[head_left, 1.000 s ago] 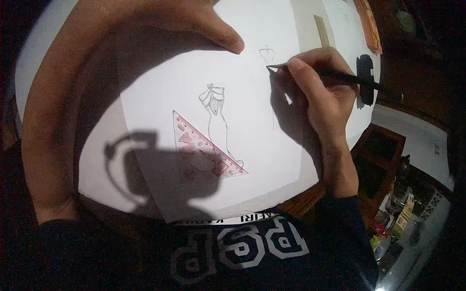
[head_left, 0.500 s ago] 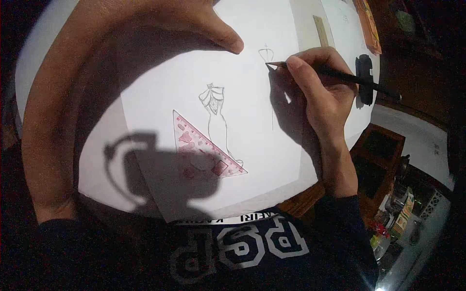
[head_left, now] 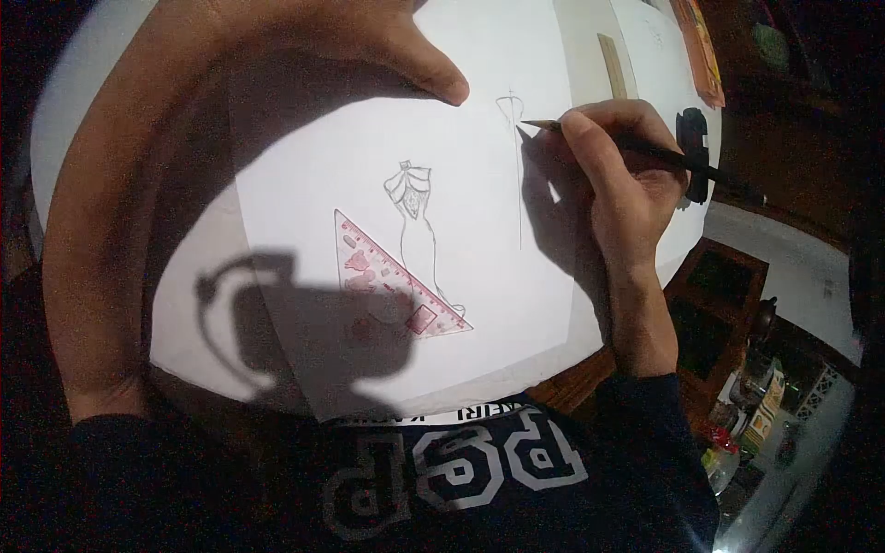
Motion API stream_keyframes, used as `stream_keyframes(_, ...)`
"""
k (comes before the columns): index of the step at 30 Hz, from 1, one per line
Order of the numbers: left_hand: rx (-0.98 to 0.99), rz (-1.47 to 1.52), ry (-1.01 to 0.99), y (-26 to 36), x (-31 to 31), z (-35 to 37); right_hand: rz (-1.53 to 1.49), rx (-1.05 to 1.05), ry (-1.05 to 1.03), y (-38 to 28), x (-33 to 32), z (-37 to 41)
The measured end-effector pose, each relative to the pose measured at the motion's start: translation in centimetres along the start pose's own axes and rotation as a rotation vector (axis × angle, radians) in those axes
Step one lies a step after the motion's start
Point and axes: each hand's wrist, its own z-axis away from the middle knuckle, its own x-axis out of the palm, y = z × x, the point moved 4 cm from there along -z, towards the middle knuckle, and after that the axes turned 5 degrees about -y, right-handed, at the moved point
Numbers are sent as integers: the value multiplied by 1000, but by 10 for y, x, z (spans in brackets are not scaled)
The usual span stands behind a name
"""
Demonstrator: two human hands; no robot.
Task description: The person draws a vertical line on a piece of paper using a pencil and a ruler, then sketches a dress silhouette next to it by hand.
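My right hand [head_left: 627,175] grips a dark pencil [head_left: 659,154] between thumb and fingers. Its sharpened tip points at a small new sketch [head_left: 510,109], a bust shape on a long vertical line, and sits just to the right of it. The tip and its shadow are slightly apart. My left hand [head_left: 419,55] rests at the top of the white paper [head_left: 461,221] with the thumb stretched out; its other fingers are cut off or out of sight. Between my arms lies a finished-looking dress drawing [head_left: 415,212], partly under a clear pink set square [head_left: 396,286].
A pale ruler [head_left: 611,66] lies beyond my right hand. A black object [head_left: 693,152] and an orange packet [head_left: 701,51] sit near the right edge of the work surface. Head and arm shadows fall across the paper. Assorted items stand below at right.
The pencil tip has moved right, off the bust sketch's line, with my right hand. My left hand and the set square keep their places on the paper; the view has shifted slightly.
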Motion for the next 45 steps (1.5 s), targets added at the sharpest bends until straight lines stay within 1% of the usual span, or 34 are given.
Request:
stream_keyframes(2, -79, -34, -28, 1, 1, -2, 8, -2, -14, 2, 1, 0)
stream_keyframes(4, -80, -42, -25, 2, 0, 0, 15, -3, -29, 2, 2, 0)
stream_keyframes(6, -79, -48, -24, -2, 2, 0, -18, -5, -23, 1, 3, 0)
stream_keyframes(7, -39, -29, -10, -5, 2, -1, -18, -5, -23, 1, 2, 1)
stream_keyframes(9, -1, -9, 5, -1, 1, 1, 48, 51, -70, 1, 2, 2)
stream_keyframes(11, -90, -58, -15, 2, 3, 2, 36, 26, -76, 1, 3, 2)
stream_keyframes(15, -142, -56, -49, 7, -1, -5, 39, 7, -86, 1, 5, 2)
stream_keyframes(17, -357, 31, -191, 5, -3, -16, 36, 9, -86, -1, 5, 2)
stream_keyframes(18, -357, 32, -191, 2, 0, -11, 34, 10, -85, -2, 6, 2)
stream_keyframes(20, -116, -56, -38, 3, 4, 2, 60, 0, -91, -1, 4, 2)
stream_keyframes(21, -116, -56, -38, -2, 5, 4, 86, -9, -97, -1, 4, 2)
stream_keyframes(23, 10, -6, 0, -4, 3, 4, 76, 25, -88, -3, 5, 3)
stream_keyframes(25, 8, -10, 2, -6, 4, 4, 66, 60, -79, -1, 5, 3)
stream_keyframes(27, 6, -15, 4, -3, -1, 1, 30, 15, -91, 2, 4, 2)
stream_keyframes(29, -150, 69, -214, -6, -3, -6, -16, 19, -52, -1, 7, 3)
stream_keyframes(31, -165, 63, -224, -6, -3, -6, -62, 24, -13, 1, 6, 2)
stream_keyframes(32, -178, 56, -235, -6, -3, -7, -77, -29, -21, 4, 4, 0)
stream_keyframes(33, -176, 55, -235, -11, -3, -9, -91, -82, -28, 6, 2, -1)
stream_keyframes(35, -58, 117, -237, -14, -3, -9, -92, -105, -21, 6, 2, -3)
stream_keyframes(36, -58, 117, -237, -12, -3, -10, -93, -129, -15, 5, 1, -3)
stream_keyframes(37, -108, 94, -227, -11, -2, -12, -94, -129, -14, 2, 0, -3)
stream_keyframes(38, -158, 72, -215, -10, -1, -11, -120, -34, -11, 0, -1, -3)
stream_keyframes(39, -156, 69, -214, -9, -1, -11, -146, 61, -7, -1, -3, -1)
stream_keyframes(40, -144, 68, -207, -8, -1, -10, -146, 58, -4, -4, -4, -1)
stream_keyframes(42, -137, 60, -193, -10, 1, -5, -70, -16, 60, -12, -10, -2)
stream_keyframes(43, -73, 30, -110, -8, 2, -1, -72, -22, 62, -14, -13, -1)
stream_keyframes(44, -8, 1, -28, -6, 1, 3, -89, -37, 15, -16, -17, 0)
stream_keyframes(45, -8, -2, -25, -7, -2, 1, -105, -50, -32, -18, -18, 2)
